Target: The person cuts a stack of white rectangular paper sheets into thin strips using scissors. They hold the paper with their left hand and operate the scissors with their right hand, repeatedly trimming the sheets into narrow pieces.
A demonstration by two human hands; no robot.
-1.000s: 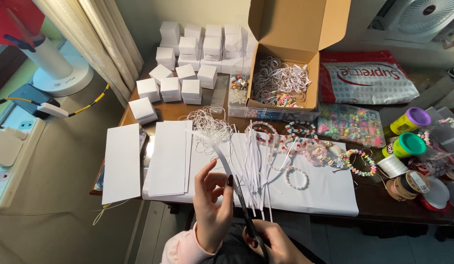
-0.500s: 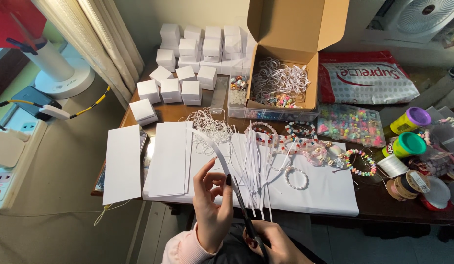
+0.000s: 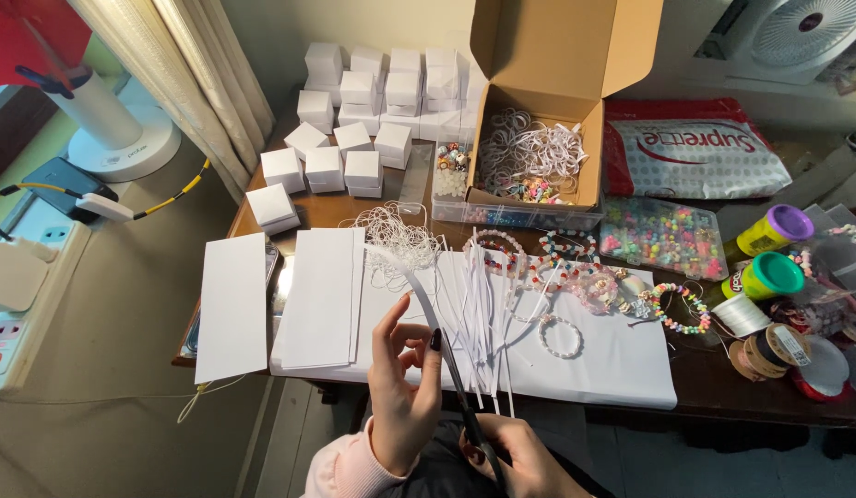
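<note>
- Your left hand [image 3: 405,392] is raised at the near edge of the desk [image 3: 723,383], thumb and fingers pinching a narrow white paper strip [image 3: 411,286] that curves up and away.
- Your right hand [image 3: 520,461] sits low, grip closed around the handles of dark scissors [image 3: 457,383], whose blades point up along the strip.
- More cut white strips [image 3: 483,314] fan over a white sheet [image 3: 612,355], with beaded bracelets [image 3: 562,337] beside them.
- Folded white sheets [image 3: 322,295] lie to the left, small white boxes [image 3: 354,138] behind them.
- An open cardboard box [image 3: 539,138] holds loops and beads; a clear bead tray [image 3: 663,235] lies to its right.
</note>
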